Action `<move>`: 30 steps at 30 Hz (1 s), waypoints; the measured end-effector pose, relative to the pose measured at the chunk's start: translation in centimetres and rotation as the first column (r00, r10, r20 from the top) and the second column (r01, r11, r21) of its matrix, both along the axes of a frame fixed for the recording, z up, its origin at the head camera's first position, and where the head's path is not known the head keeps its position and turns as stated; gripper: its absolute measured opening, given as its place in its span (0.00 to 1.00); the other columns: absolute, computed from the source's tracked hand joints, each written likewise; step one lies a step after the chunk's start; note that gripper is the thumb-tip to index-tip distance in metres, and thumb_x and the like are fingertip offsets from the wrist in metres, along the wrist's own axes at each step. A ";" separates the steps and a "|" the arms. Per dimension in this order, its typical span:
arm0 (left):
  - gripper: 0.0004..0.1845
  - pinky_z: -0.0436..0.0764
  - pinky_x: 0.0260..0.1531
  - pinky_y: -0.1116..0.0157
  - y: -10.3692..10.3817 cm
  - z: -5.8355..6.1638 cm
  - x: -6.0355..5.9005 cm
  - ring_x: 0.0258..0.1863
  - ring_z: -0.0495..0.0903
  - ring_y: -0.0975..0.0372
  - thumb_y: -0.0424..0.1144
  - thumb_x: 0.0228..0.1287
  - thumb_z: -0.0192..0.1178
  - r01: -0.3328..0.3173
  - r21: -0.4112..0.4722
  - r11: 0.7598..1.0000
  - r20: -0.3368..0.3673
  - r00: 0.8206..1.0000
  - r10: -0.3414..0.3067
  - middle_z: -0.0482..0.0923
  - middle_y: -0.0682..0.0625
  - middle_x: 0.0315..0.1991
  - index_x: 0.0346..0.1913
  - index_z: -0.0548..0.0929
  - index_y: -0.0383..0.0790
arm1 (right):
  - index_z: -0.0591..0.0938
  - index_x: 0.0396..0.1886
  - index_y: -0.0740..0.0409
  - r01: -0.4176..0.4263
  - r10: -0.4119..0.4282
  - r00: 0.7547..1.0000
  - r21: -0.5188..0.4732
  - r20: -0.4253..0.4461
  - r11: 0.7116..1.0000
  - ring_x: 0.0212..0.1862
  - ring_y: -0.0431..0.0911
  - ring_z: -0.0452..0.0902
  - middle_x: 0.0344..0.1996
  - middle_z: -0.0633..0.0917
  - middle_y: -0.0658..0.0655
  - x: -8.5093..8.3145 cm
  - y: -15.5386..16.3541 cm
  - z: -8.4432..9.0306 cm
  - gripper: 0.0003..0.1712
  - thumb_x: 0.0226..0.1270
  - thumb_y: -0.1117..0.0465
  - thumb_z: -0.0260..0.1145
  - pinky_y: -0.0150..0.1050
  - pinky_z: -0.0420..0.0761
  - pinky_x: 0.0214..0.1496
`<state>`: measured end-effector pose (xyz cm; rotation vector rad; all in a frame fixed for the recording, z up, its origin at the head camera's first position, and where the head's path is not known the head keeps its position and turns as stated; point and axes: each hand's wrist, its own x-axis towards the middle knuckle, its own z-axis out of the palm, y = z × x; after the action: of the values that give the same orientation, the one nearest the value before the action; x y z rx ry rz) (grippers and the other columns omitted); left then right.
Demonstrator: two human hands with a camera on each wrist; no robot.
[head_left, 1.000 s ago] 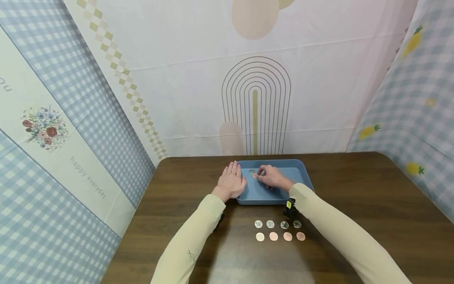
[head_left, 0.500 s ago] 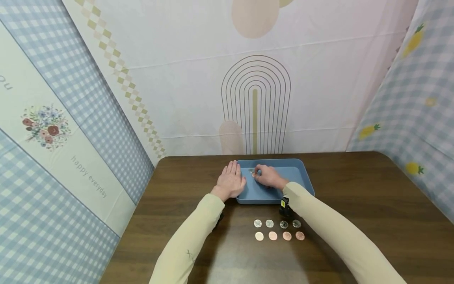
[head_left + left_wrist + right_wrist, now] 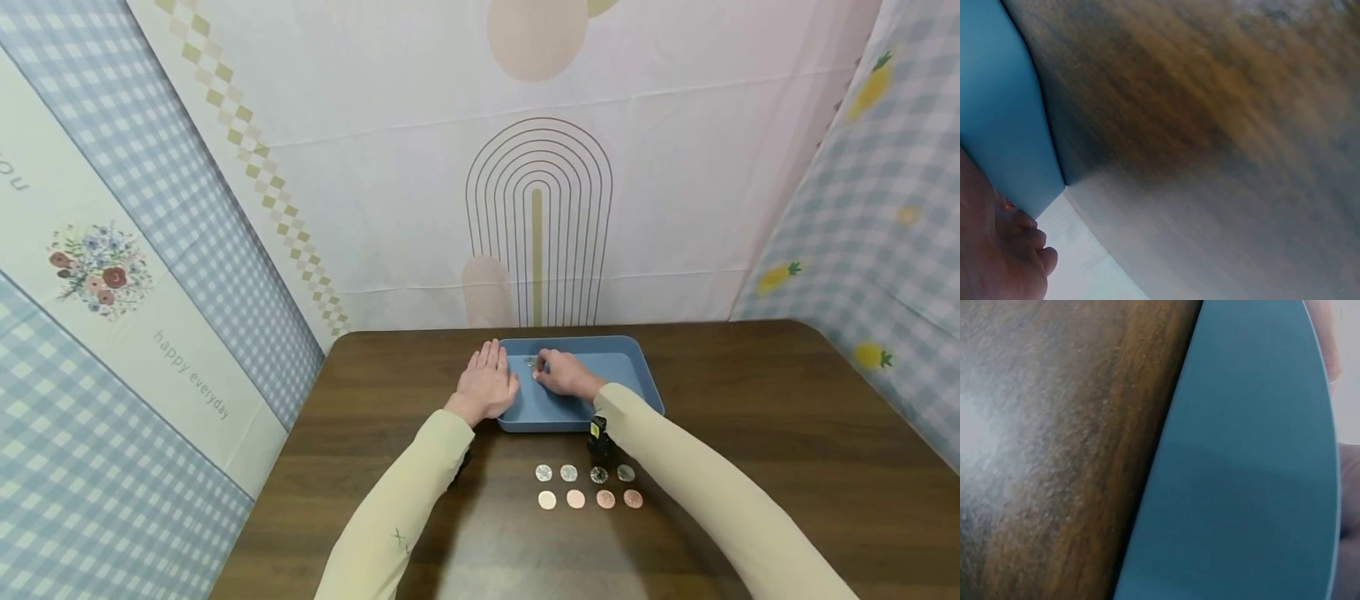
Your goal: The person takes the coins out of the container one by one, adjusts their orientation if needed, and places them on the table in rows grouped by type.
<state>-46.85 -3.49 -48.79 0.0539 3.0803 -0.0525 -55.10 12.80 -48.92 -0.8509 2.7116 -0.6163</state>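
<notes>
In the head view my left hand lies with straight fingers along the left rim of a shallow blue tray. The left wrist view catches part of this hand beside the tray's wall. My right hand reaches into the tray, its thumb and fingers curled to a pinch at a small copper-coloured coin, mostly covered by the fingertips. Just beyond it a silver-coloured coin lies on the tray floor. From the right wrist, the tray's wall hides most of the right hand.
On the brown wooden table, in front of the tray, several silver-coloured coins form a row. Nearer is a row of several copper-coloured coins. A patterned white cloth hangs behind the table's far edge.
My right hand has shifted a little to the left in the tray, and its fingertips now cover more of the copper-coloured coin. The left hand stays at the rim.
</notes>
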 end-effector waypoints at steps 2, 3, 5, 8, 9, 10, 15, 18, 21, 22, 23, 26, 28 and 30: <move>0.36 0.49 0.78 0.55 0.0 0.0 0.0 0.80 0.43 0.51 0.53 0.77 0.30 -0.003 0.005 1.000 0.005 1.000 0.003 0.43 0.40 0.80 0.78 0.49 0.34 | 0.79 0.44 0.59 0.006 -0.006 1.000 -0.011 0.006 1.000 0.36 0.48 0.75 0.39 0.83 0.59 0.0 0.0 0.0 0.11 0.69 0.57 0.63 0.41 0.75 0.38; 0.36 0.49 0.78 0.55 0.0 0.0 0.0 0.80 0.43 0.52 0.54 0.77 0.30 -0.005 0.005 1.000 0.006 1.000 0.005 0.42 0.40 0.80 0.78 0.49 0.34 | 0.78 0.45 0.59 0.011 -0.011 1.000 -0.015 0.007 1.000 0.36 0.48 0.75 0.39 0.82 0.58 0.0 0.0 0.0 0.11 0.69 0.58 0.63 0.40 0.75 0.39; 0.36 0.49 0.78 0.55 0.0 0.0 0.0 0.80 0.43 0.51 0.54 0.77 0.29 -0.003 0.004 1.000 0.007 1.000 0.003 0.42 0.40 0.80 0.78 0.49 0.34 | 0.77 0.44 0.59 0.018 -0.017 1.000 -0.034 0.019 0.999 0.35 0.48 0.75 0.38 0.82 0.58 0.0 0.0 -0.1 0.10 0.69 0.58 0.63 0.39 0.74 0.37; 0.35 0.49 0.78 0.55 -0.1 0.0 -0.1 0.80 0.43 0.51 0.53 0.77 0.29 -0.001 -0.002 1.000 -0.001 1.000 0.001 0.43 0.40 0.80 0.78 0.49 0.34 | 0.75 0.41 0.56 0.015 -0.013 1.000 -0.071 0.024 0.997 0.32 0.48 0.74 0.34 0.81 0.58 -0.1 0.0 0.0 0.07 0.68 0.60 0.63 0.37 0.73 0.32; 0.35 0.49 0.78 0.55 -0.1 0.0 -0.2 0.80 0.43 0.51 0.53 0.77 0.29 -0.001 -0.003 1.000 -0.003 1.000 0.001 0.43 0.40 0.80 0.77 0.49 0.33 | 0.75 0.40 0.56 0.014 -0.012 1.000 -0.091 0.023 0.996 0.32 0.47 0.74 0.33 0.81 0.57 -0.1 0.1 0.1 0.06 0.68 0.61 0.64 0.36 0.72 0.30; 0.35 0.49 0.78 0.55 -0.1 0.0 -0.2 0.80 0.43 0.51 0.53 0.77 0.30 0.001 -0.002 1.000 -0.005 1.000 -0.001 0.43 0.39 0.80 0.77 0.49 0.33 | 0.74 0.38 0.56 0.010 -0.008 1.000 -0.115 0.018 0.993 0.31 0.47 0.75 0.33 0.81 0.57 0.0 0.2 0.1 0.06 0.67 0.62 0.64 0.35 0.72 0.29; 0.35 0.49 0.78 0.55 -0.1 -0.1 -0.1 0.80 0.43 0.51 0.53 0.77 0.30 0.007 0.010 1.000 -0.007 1.000 -0.007 0.43 0.39 0.80 0.77 0.50 0.33 | 0.74 0.35 0.57 -0.018 0.021 1.000 -0.207 0.012 0.978 0.26 0.44 0.77 0.31 0.84 0.57 0.3 0.9 0.4 0.05 0.66 0.66 0.64 0.33 0.73 0.25; 0.35 0.49 0.78 0.55 -0.1 -0.2 0.0 0.80 0.44 0.51 0.53 0.76 0.29 0.008 0.009 1.000 -0.012 1.000 -0.008 0.43 0.39 0.80 0.77 0.50 0.33 | 0.74 0.35 0.58 -0.038 0.041 0.999 -0.227 0.009 0.973 0.22 0.43 0.76 0.29 0.85 0.57 0.5 1.4 0.6 0.04 0.68 0.66 0.62 0.33 0.73 0.22; 0.35 0.49 0.78 0.55 -0.1 -0.2 0.0 0.80 0.44 0.51 0.52 0.77 0.30 0.010 0.010 1.000 -0.018 1.000 -0.010 0.43 0.39 0.80 0.77 0.50 0.33 | 0.75 0.36 0.58 -0.054 0.053 0.999 -0.228 -0.012 0.972 0.21 0.42 0.76 0.29 0.85 0.58 0.7 1.9 0.9 0.04 0.68 0.67 0.62 0.33 0.74 0.22; 0.35 0.50 0.78 0.55 -0.1 -0.2 -0.1 0.80 0.44 0.51 0.52 0.77 0.30 0.011 0.010 1.000 -0.018 1.000 -0.011 0.43 0.39 0.80 0.77 0.50 0.33 | 0.75 0.36 0.58 -0.056 0.054 0.998 -0.226 -0.016 0.972 0.21 0.42 0.76 0.29 0.85 0.57 0.7 2.1 0.9 0.04 0.68 0.67 0.62 0.33 0.74 0.22; 0.35 0.50 0.78 0.55 -0.1 -0.2 -0.1 0.80 0.44 0.51 0.52 0.77 0.30 0.012 0.013 1.000 -0.018 1.000 -0.012 0.43 0.39 0.80 0.77 0.50 0.33 | 0.75 0.36 0.58 -0.063 0.059 0.998 -0.224 -0.023 0.972 0.21 0.41 0.76 0.29 0.86 0.57 0.8 2.2 1.0 0.03 0.67 0.67 0.62 0.33 0.75 0.22; 0.35 0.50 0.78 0.55 -0.1 -0.3 0.0 0.80 0.44 0.51 0.52 0.76 0.30 0.011 0.016 1.000 -0.020 1.000 -0.011 0.43 0.39 0.80 0.77 0.51 0.33 | 0.75 0.36 0.58 -0.083 0.078 0.997 -0.239 -0.031 0.968 0.21 0.41 0.77 0.28 0.86 0.58 1.1 2.9 1.3 0.04 0.67 0.67 0.63 0.34 0.76 0.23; 0.35 0.50 0.78 0.55 -0.1 -0.3 -0.1 0.80 0.44 0.51 0.52 0.76 0.30 0.010 0.018 1.000 -0.024 1.000 -0.009 0.44 0.39 0.80 0.77 0.51 0.33 | 0.75 0.35 0.58 -0.101 0.094 0.995 -0.254 -0.041 0.962 0.21 0.41 0.78 0.27 0.86 0.60 1.3 3.3 1.5 0.04 0.67 0.67 0.63 0.34 0.77 0.23; 0.35 0.49 0.78 0.55 -0.1 -0.3 0.0 0.80 0.44 0.51 0.52 0.76 0.29 0.009 0.022 1.000 -0.024 1.000 -0.008 0.44 0.39 0.80 0.77 0.51 0.33 | 0.76 0.35 0.58 -0.115 0.110 0.993 -0.276 -0.035 0.954 0.21 0.41 0.78 0.26 0.86 0.62 1.6 3.9 1.8 0.04 0.67 0.66 0.63 0.35 0.77 0.24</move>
<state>-46.88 -3.55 -49.13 0.0680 3.1052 -0.0198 -53.48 16.67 -47.14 -1.0733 2.6069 -0.9841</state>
